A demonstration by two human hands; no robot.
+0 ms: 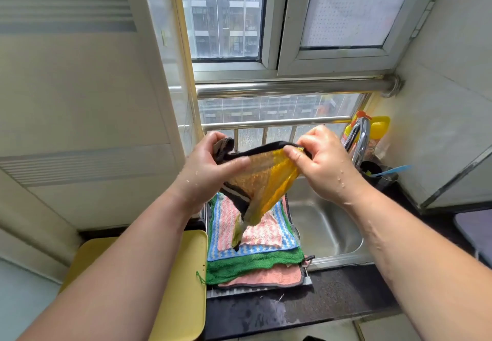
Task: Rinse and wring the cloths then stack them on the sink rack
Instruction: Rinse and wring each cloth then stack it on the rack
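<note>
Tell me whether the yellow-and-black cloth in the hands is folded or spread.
Spread, not flat: left hand and right hand stretch the yellow-and-black cloth by its top edge; the bottom hangs bunched.

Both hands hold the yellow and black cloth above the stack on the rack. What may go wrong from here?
The yellow and black cloth hangs bunched between the left hand and right hand; laid so, it may sit crumpled. The stack on the rack holds several cloths with uneven edges beside the sink; another layer might slide in.
</note>
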